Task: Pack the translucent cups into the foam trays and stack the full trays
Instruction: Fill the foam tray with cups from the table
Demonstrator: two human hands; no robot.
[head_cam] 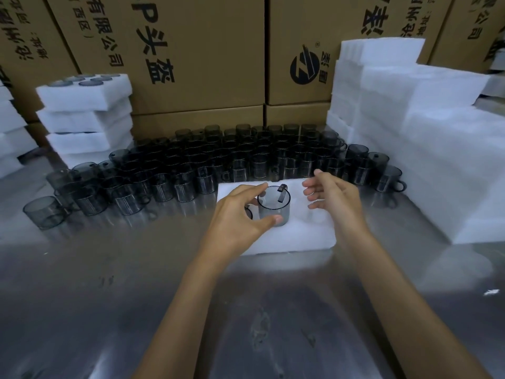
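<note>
Head view shows us our left hand (240,214) pinching the smoky translucent cup (273,205) by its wall over the foam tray (300,236), right hand (332,195) spread empty beside it; we judge it light, rigid, slick, best gripped across the body.

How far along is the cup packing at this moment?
Done: a stack of full trays stands at far left, cups showing in the top one. In hand: the left hand holds a cup over the front foam tray; the right hand hovers open. Left: many loose cups and the empty foam stack.
</note>
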